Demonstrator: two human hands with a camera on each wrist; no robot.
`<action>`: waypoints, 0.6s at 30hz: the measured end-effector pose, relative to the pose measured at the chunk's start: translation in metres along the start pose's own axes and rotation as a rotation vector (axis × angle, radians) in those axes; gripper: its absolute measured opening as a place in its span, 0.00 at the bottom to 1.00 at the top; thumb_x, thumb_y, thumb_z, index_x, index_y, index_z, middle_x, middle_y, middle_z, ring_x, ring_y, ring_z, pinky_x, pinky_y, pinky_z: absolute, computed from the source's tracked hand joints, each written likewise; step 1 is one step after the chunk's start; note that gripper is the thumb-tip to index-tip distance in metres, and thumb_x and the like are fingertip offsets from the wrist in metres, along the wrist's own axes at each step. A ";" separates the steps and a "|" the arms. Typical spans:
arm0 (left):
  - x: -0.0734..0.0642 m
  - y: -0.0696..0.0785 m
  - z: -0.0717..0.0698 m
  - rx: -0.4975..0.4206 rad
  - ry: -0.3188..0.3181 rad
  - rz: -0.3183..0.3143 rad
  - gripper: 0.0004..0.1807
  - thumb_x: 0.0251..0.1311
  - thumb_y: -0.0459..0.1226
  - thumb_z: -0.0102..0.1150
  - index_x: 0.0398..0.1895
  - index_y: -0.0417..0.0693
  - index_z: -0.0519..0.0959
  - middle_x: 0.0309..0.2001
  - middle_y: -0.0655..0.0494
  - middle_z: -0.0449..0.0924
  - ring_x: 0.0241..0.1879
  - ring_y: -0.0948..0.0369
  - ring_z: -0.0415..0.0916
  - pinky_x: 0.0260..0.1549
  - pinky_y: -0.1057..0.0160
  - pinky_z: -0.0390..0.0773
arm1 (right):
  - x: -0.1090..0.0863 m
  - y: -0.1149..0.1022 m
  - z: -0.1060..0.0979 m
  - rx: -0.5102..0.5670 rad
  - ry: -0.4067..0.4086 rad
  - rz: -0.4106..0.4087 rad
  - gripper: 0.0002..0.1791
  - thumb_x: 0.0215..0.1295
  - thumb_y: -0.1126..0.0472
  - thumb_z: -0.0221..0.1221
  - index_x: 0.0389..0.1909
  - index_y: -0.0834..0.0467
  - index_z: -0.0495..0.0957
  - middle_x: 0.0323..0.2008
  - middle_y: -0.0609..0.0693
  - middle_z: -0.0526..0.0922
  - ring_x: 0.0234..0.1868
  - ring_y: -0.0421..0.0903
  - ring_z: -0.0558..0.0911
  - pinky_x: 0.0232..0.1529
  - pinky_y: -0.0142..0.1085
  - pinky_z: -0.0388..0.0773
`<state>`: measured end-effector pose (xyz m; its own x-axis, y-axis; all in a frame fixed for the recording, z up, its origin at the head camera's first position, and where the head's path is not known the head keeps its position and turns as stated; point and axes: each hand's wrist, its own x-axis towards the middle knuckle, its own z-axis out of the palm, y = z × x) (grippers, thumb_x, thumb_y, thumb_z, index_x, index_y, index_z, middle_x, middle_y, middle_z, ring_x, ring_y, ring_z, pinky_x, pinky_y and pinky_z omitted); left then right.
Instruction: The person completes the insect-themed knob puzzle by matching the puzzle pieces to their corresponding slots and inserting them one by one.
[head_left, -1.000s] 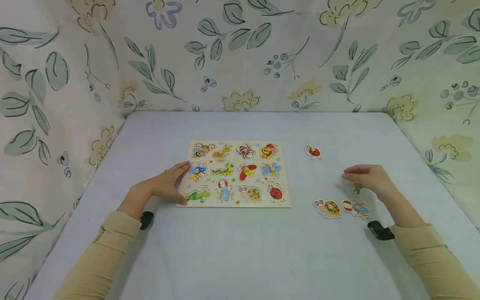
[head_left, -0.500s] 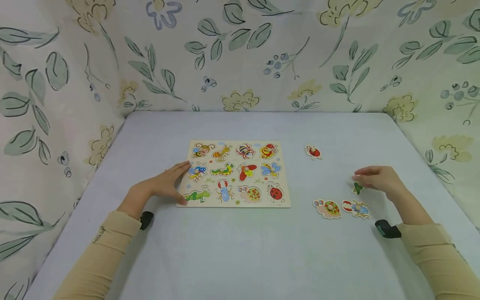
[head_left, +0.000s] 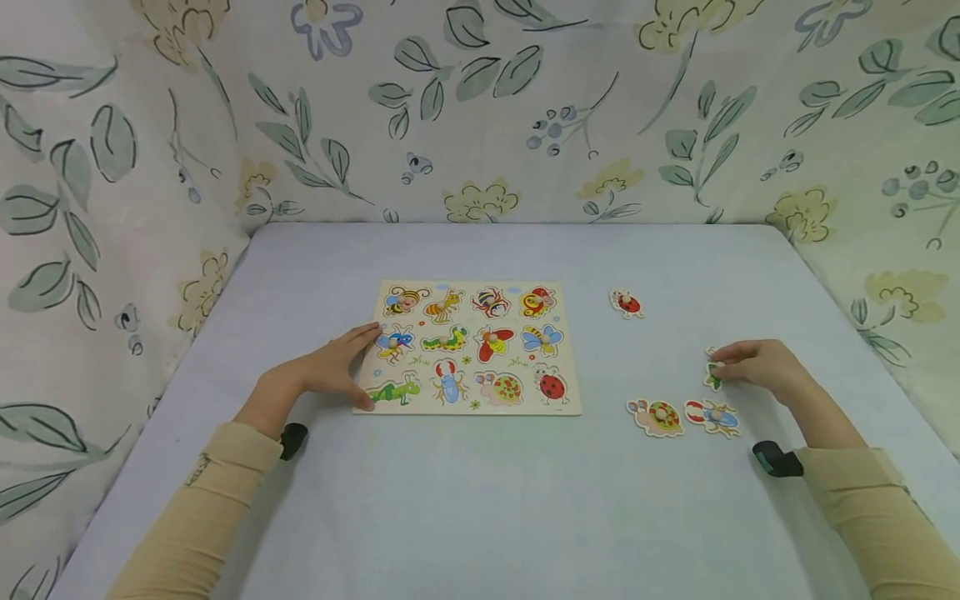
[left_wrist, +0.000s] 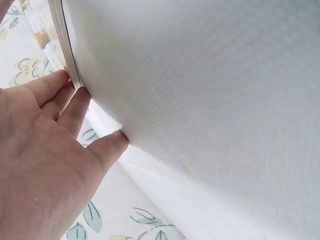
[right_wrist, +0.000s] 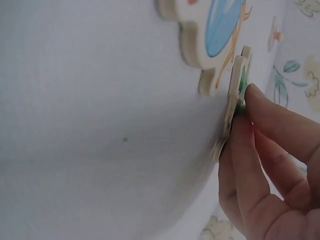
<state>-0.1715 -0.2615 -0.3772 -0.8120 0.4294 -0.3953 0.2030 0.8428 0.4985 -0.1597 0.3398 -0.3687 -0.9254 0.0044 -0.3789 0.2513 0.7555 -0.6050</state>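
A wooden puzzle board (head_left: 465, 358) printed with insects lies on the white table. My left hand (head_left: 327, 364) rests at its left edge, with thumb and fingers spread; in the left wrist view, fingertips (left_wrist: 82, 93) touch the board's side. At the right, my right hand (head_left: 757, 364) pinches a green puzzle piece (head_left: 712, 380), partly hidden by the fingers. In the right wrist view, the thumb and fingers meet over the middle of this green piece (right_wrist: 242, 82), which is at the table surface. Just nearer lie a blue beetle piece (head_left: 714, 417) and a snail piece (head_left: 657, 417).
A ladybug piece (head_left: 627, 304) lies alone to the right of the board. Several pieces with knobs, such as the caterpillar (head_left: 446, 338), sit in the board's upper two rows. Floral cloth (head_left: 480, 108) hangs behind the table and along its sides.
My right hand has moved to the right, then lowered onto the green piece, and its fingers now pinch it. My left hand and the board have stayed in place.
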 end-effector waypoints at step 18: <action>-0.002 -0.001 0.001 -0.010 0.018 0.023 0.65 0.40 0.47 0.76 0.76 0.35 0.44 0.77 0.40 0.38 0.74 0.38 0.37 0.67 0.32 0.42 | -0.006 -0.013 0.008 0.037 0.067 0.056 0.26 0.60 0.59 0.66 0.53 0.72 0.76 0.51 0.71 0.76 0.52 0.65 0.70 0.50 0.60 0.68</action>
<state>-0.1700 -0.2628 -0.3775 -0.8169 0.4427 -0.3698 0.2161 0.8293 0.5154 -0.1553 0.3249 -0.3645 -0.9262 0.0905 -0.3659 0.3123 0.7279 -0.6104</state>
